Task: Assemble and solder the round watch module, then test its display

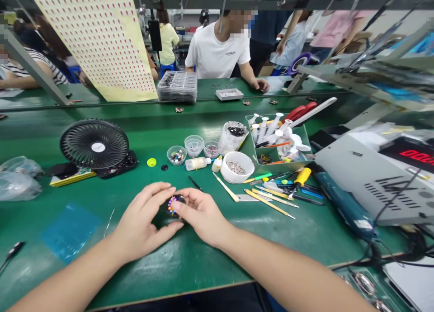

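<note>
Between my two hands is a small dark round piece (172,206) with a ring of bright coloured dots, held just above the green bench. My left hand (144,221) is curled around its left side, fingers over the top and thumb below. My right hand (205,215) grips the right side, its thumb lying across the dotted face. Part of the piece is hidden by my fingers, and its exact kind cannot be made out. Just beyond lie a thin black tool (195,183), a black disc (164,167) and a yellow-green ring (151,162).
A black fan (95,144) stands at left, near a blue plastic sheet (70,233). Beyond my hands are small cups (194,145), a white bowl (237,167) of small bits and a bin (251,144) of syringes. Tools (271,202) and a grey device (369,181) lie right. A person (220,49) sits opposite.
</note>
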Action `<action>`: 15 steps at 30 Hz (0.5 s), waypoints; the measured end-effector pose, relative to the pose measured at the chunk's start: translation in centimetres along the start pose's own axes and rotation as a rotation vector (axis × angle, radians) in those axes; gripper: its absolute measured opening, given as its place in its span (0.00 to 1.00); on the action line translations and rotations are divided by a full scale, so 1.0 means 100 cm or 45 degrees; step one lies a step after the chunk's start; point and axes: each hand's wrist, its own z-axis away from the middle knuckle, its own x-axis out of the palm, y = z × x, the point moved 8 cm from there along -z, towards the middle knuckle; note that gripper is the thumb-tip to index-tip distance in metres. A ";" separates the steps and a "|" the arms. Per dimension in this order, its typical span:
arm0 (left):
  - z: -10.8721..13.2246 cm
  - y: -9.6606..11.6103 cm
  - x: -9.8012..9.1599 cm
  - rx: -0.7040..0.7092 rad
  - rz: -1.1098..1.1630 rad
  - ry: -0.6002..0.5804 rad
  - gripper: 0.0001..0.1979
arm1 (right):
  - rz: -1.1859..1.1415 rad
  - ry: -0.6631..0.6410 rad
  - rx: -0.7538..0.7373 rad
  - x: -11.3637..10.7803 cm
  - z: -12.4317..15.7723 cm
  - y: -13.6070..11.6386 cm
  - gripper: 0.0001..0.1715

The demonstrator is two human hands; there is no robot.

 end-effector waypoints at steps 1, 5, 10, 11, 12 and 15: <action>0.000 0.000 0.003 0.022 -0.043 -0.045 0.25 | -0.003 -0.022 0.004 0.002 0.001 0.001 0.27; 0.004 -0.003 0.008 0.025 -0.095 -0.034 0.18 | -0.031 -0.071 -0.013 0.008 0.004 0.001 0.27; 0.009 -0.013 0.006 -0.093 -0.020 0.086 0.21 | -0.424 -0.196 0.162 0.018 0.010 0.007 0.30; 0.009 -0.014 0.005 -0.106 -0.001 0.100 0.21 | -0.492 -0.221 0.191 0.020 0.012 0.008 0.31; 0.010 -0.014 0.004 -0.107 0.013 0.112 0.21 | -0.527 -0.246 0.209 0.022 0.013 0.009 0.31; 0.010 -0.010 0.001 -0.060 0.031 0.138 0.21 | -0.551 -0.286 0.215 0.024 0.014 0.010 0.32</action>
